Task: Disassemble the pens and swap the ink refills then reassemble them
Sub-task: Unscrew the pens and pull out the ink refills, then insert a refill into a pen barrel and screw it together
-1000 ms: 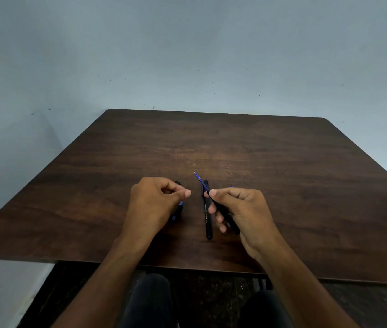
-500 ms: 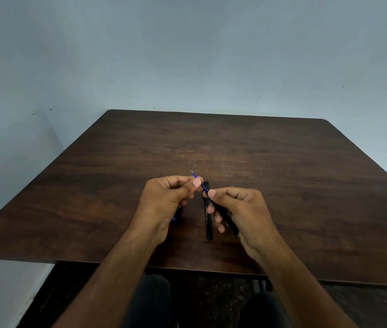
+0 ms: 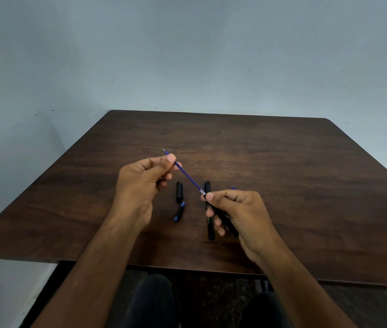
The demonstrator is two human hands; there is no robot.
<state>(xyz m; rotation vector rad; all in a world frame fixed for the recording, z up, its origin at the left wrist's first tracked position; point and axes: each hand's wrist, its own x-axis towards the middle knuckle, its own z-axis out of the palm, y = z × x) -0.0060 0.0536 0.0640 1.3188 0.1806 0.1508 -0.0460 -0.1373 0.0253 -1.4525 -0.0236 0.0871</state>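
Your left hand (image 3: 140, 185) pinches the thin blue ink refill (image 3: 189, 178) near its pointed tip, thumb and forefinger closed on it. Your right hand (image 3: 237, 214) grips the slim black pen barrel (image 3: 229, 224), thumb pressed at its mouth, where the refill's lower end meets it — the refill spans the gap between your hands, slanting up toward the left. Just left of your right hand, touching the fingers, a second long black pen (image 3: 209, 214) lies on the dark wooden table (image 3: 306, 174). Between your hands rest a short black cap (image 3: 179, 192) and, nearer you, a small black-and-blue piece (image 3: 179, 211). Beyond your right knuckles sits a tiny blue part (image 3: 233, 187) — too small to identify.
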